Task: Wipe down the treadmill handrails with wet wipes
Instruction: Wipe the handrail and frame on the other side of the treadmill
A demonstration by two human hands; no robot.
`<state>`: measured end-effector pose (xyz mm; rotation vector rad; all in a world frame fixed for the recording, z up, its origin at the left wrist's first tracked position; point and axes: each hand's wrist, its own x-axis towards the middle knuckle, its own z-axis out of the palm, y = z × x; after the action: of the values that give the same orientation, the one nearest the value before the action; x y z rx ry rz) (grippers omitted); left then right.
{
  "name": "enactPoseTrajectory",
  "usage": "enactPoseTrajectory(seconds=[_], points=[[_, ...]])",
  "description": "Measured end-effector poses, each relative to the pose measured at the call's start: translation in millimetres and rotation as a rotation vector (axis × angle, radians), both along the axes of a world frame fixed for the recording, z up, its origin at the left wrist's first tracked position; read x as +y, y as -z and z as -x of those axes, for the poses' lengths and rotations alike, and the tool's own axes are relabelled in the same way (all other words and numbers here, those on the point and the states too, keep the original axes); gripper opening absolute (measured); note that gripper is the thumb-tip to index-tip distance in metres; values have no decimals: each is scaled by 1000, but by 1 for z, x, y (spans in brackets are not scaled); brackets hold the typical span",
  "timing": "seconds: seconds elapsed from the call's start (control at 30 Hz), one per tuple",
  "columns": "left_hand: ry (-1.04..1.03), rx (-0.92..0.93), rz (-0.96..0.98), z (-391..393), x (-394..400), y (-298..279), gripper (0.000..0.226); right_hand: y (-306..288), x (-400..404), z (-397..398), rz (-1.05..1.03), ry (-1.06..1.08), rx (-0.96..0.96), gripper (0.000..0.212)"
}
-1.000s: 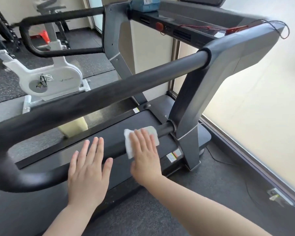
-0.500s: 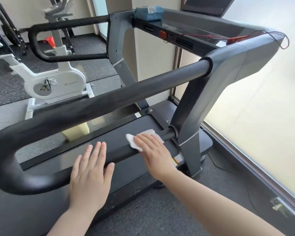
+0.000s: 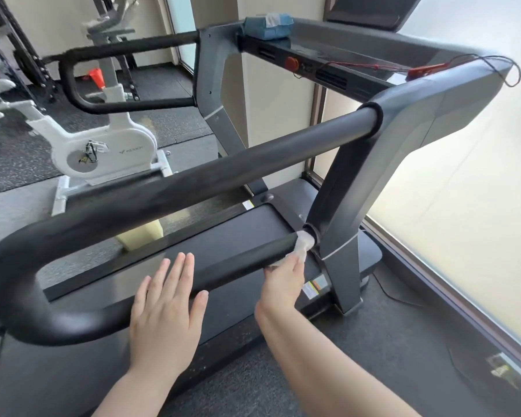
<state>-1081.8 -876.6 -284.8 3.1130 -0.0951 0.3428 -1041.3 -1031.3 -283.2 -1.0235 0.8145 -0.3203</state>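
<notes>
The near black handrail (image 3: pixel 193 188) loops from an upper bar down to a lower bar (image 3: pixel 241 260). My right hand (image 3: pixel 283 281) grips a white wet wipe (image 3: pixel 304 243) wrapped round the lower bar's far end, where it meets the grey upright (image 3: pixel 358 200); its fingers curl under the bar and are partly hidden. My left hand (image 3: pixel 166 314) lies flat with straight fingers on the lower bar, to the left of the right hand. A blue wet-wipe pack (image 3: pixel 266 25) sits on the console's top edge. The far handrail (image 3: pixel 118 76) loops at the upper left.
The treadmill belt (image 3: pixel 229 233) runs below the bars. A red safety clip and cord (image 3: pixel 424 70) lie on the console. A white exercise bike (image 3: pixel 100 152) stands to the left on dark floor mats. A frosted window wall (image 3: pixel 463 206) runs close along the right.
My right hand slid the wipe right along the lower bar to its far end and curled round the bar. My left hand stayed flat on the bar.
</notes>
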Motion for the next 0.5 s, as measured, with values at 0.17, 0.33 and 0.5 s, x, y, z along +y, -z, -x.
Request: enactPoseTrajectory(seconds=[0.17, 0.33, 0.5], points=[[-2, 8, -17, 1, -1, 1, 63, 0, -46, -31, -660, 58, -136, 31], [0, 12, -6, -1, 0, 0, 63, -2, -5, 7, -671, -77, -93, 35], [10, 35, -5, 2, 1, -1, 63, 0, -40, -36, -662, 91, -61, 29]])
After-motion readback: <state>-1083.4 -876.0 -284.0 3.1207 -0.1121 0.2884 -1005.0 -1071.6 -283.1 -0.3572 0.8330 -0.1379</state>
